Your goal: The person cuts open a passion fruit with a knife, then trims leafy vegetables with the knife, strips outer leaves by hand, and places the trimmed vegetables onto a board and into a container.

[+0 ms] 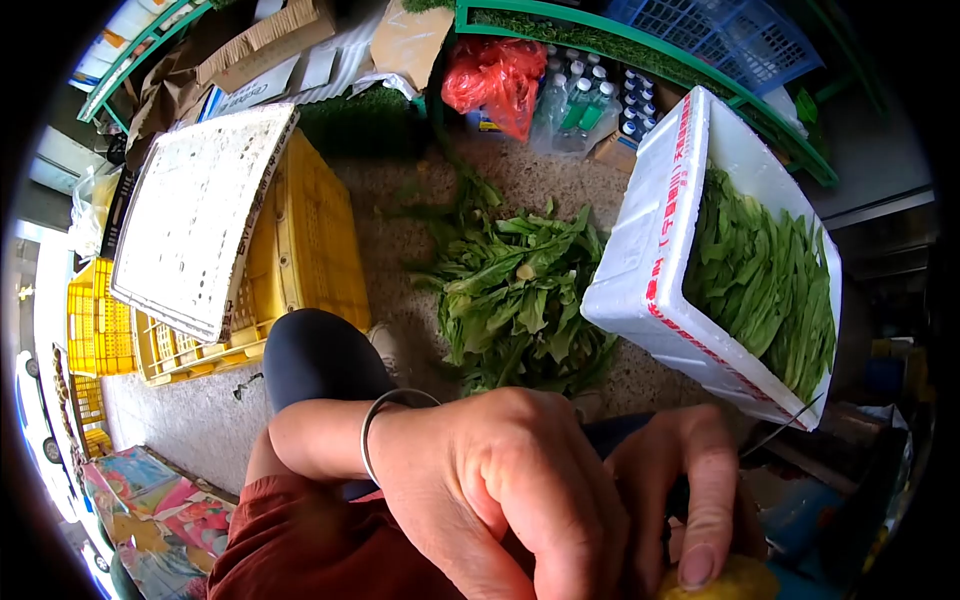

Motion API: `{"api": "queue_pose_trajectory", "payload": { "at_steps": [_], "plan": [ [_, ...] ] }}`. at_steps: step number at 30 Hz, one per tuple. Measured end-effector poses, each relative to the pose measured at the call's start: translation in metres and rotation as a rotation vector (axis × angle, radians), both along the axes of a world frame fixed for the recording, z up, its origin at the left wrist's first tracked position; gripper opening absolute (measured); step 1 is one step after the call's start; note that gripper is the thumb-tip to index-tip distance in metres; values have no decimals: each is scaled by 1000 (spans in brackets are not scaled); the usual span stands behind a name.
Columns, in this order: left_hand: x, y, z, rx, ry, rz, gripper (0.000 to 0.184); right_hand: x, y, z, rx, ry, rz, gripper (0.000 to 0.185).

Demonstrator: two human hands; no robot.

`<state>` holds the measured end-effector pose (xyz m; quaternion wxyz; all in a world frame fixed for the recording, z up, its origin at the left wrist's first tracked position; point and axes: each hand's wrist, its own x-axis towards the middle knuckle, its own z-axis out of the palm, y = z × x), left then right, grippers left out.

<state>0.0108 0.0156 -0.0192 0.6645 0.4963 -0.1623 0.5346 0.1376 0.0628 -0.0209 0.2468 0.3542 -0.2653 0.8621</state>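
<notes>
My left hand (pixel 510 480), with a metal bangle (pixel 370 440) on its wrist, is curled closed low in the middle of the view. Its fingertips are hidden, and so is anything inside them. Close against it, my right hand (pixel 690 470) is bent downward with a fingertip pressed on a yellowish rounded thing (pixel 725 582), cut off by the bottom edge; its kind I cannot make out. Beyond both hands lies a heap of leafy greens (pixel 525 290) on the floor. More long green leaves (pixel 765 285) fill a white foam box (pixel 640 275) to the right.
Yellow plastic crates (pixel 320 230) with a white foam lid (pixel 200 215) leaning on them stand at left. A red plastic bag (pixel 495 80) and bottles (pixel 585 105) sit behind. A thin dark curved strip (pixel 785 425) crosses the foam box's near corner.
</notes>
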Motion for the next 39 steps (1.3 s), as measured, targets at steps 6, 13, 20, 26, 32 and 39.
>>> {"api": "queue_pose_trajectory", "payload": {
  "at_steps": [6,13,20,26,32,39],
  "plan": [
    [2,-10,4,30,-66,202,16,1,-2,1,-3,7,-10,32],
    [3,-9,4,-28,-42,161,16,1,-1,0,-3,13,-14,34],
    [-2,2,-2,112,-8,-23,15,1,0,-2,-2,5,-22,37],
    [-1,-7,10,-69,-42,99,14,2,0,-3,0,1,-26,40],
    [-1,-6,8,-46,-15,138,16,2,2,-2,0,-10,-39,43],
    [14,15,-18,260,-198,163,11,2,-1,-8,1,-55,-61,46]
  ]
}}
